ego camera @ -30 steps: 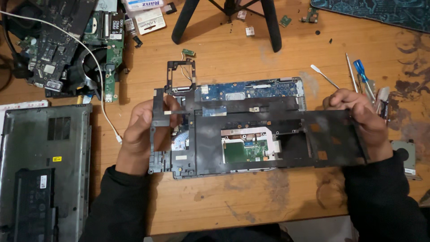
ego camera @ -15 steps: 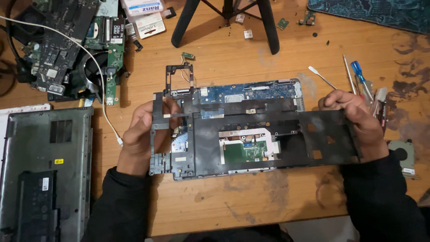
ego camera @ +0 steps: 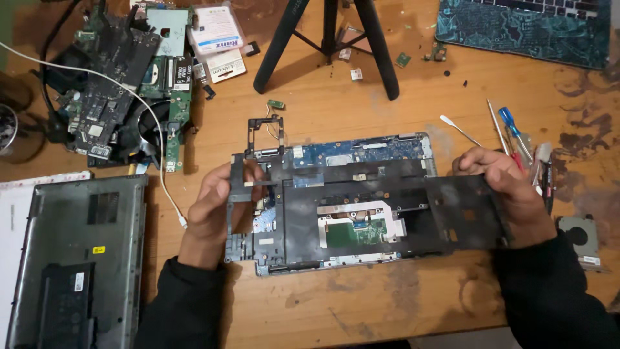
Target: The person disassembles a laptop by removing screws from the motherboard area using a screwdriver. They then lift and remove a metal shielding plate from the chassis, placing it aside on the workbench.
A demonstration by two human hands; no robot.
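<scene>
Above opened laptop base [ego camera: 361, 150], black inner frame [ego camera: 387, 207] held at both ends: left hand [ego camera: 216, 203] pinching left edge, right hand [ego camera: 507, 194] clamped on right edge. Keep frame level, lift evenly, watch for snagged cables.

1. A worn wooden table [ego camera: 361, 310], scratched and stained dark at its right edge, carried everything.
2. An opened laptop base [ego camera: 361, 150], its blue circuit board showing, lay at the centre.
3. A grey laptop bottom cover [ego camera: 71, 258] rested at the lower left, beside a white sheet [ego camera: 13, 213].
4. Loose circuit boards [ego camera: 123, 84] and a fan were heaped at the upper left, crossed by a white cable [ego camera: 155, 136].
5. A black tripod [ego camera: 336, 39] stood at the top centre, small chips scattered around its feet.
6. Screwdrivers [ego camera: 510, 129] and a white spudger [ego camera: 458, 129] lay at the right, near a small metal bracket [ego camera: 581, 242].
7. A patterned laptop [ego camera: 523, 29] occupied the upper right corner.
</scene>
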